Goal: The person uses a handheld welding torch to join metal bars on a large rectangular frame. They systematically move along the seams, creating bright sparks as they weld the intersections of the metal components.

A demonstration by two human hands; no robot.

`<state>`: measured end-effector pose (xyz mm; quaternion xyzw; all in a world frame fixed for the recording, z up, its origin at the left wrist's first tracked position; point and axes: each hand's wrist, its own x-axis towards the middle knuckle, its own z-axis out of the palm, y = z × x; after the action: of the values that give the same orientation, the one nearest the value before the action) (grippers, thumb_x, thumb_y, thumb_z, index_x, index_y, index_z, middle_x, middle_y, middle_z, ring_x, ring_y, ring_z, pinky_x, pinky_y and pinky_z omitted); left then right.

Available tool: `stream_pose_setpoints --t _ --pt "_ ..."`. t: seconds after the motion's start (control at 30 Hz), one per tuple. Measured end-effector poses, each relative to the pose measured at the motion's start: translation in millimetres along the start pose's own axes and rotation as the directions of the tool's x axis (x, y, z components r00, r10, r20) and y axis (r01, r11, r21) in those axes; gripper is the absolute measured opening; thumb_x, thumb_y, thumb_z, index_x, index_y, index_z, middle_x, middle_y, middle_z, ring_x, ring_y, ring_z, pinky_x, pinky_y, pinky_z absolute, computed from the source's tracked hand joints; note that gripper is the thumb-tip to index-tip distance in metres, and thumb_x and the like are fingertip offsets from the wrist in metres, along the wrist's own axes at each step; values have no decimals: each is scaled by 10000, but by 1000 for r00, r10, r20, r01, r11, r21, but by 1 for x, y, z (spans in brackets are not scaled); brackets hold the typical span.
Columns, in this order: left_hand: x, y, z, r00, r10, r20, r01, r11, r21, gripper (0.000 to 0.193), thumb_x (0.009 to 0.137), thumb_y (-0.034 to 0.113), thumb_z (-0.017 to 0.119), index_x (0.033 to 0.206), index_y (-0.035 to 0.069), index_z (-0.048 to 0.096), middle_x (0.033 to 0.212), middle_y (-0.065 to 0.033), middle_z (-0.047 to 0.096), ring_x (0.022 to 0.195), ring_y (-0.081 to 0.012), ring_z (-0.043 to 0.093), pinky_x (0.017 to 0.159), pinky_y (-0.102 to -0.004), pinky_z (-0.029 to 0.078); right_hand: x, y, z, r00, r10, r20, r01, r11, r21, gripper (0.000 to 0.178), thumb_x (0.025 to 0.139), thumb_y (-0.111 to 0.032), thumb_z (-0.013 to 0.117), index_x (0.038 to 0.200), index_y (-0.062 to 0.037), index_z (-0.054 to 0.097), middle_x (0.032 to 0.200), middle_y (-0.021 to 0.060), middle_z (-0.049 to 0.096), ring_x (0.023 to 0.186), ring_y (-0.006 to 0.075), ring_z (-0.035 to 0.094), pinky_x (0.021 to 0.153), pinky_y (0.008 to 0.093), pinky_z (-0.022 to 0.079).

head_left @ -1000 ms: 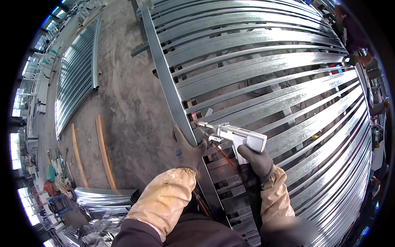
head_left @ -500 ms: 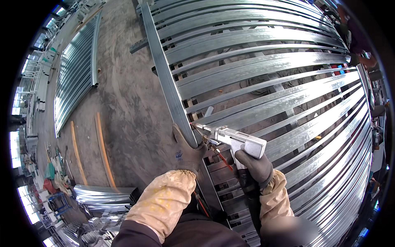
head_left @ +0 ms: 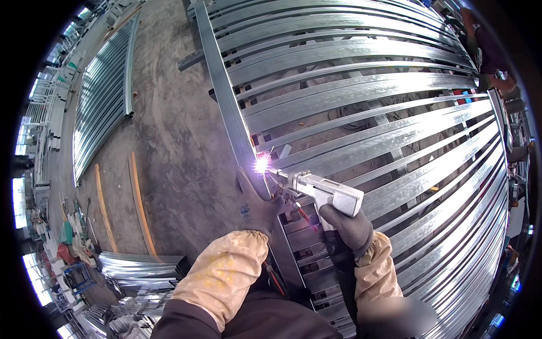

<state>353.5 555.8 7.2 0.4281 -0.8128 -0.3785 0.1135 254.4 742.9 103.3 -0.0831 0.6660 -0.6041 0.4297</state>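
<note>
My gloved right hand [head_left: 349,229] is wrapped round the grip of a silver welding gun [head_left: 327,191], whose black cable runs down past my sleeve. A bright pinkish-white arc [head_left: 261,164] glows at the nozzle, where a crossbar meets the long metal side rail [head_left: 226,107]. My gloved left hand [head_left: 257,209] grips this rail just below the arc, thumb on its left side and fingers round to the right. Between my hands slants a thin red rod-like thing [head_left: 305,216], its kind unclear. Glare hides the joint itself.
Several parallel metal bars [head_left: 350,104] stretch away to the right. Stacked tubes [head_left: 141,268] and two orange strips [head_left: 141,206] lie on the floor to the left, with a slatted metal panel [head_left: 104,93] farther off. Another person's arm [head_left: 499,82] shows at the far right.
A bright arc with sparks has appeared at the welding gun's tip, casting purple light on the rail and my left glove. Both hands keep nearly the same place and hold.
</note>
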Motion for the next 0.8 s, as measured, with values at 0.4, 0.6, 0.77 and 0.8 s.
stream_pose_setpoints --t 0.4,0.6,0.77,0.8 --pt "1 -13 7 998 56 -34 -56 998 1 1237 616 152 907 1580 -72 165 1477 -283 403 1357 -425 460 1155 -443 394 -2 -5 3 998 61 -2 -61 998 10 180 929 -165 625 943 5 685 764 48 668 598 122 648 526 280 517" --pt "2 -9 7 998 52 -43 -52 999 11 1238 618 153 910 1582 -65 166 1475 -283 405 1366 -430 444 1155 -444 389 -3 -8 2 993 115 7 -115 993 22 184 927 -174 621 933 -3 688 756 47 657 598 125 655 531 278 516" --pt "3 -15 5 998 63 7 -63 998 2 1193 678 209 863 1579 -54 127 1504 -306 320 1378 -442 426 1147 -438 396 -4 -10 3 989 145 11 -146 989 37 184 922 -180 624 934 -7 686 765 47 656 597 122 654 535 277 517" --pt "3 -17 6 997 70 5 -70 997 -10 1192 675 206 860 1578 -57 127 1503 -307 321 1377 -442 427 1147 -440 395 -4 -8 2 991 134 4 -134 991 25 184 923 -181 624 936 -8 686 769 47 657 598 122 654 537 277 518"
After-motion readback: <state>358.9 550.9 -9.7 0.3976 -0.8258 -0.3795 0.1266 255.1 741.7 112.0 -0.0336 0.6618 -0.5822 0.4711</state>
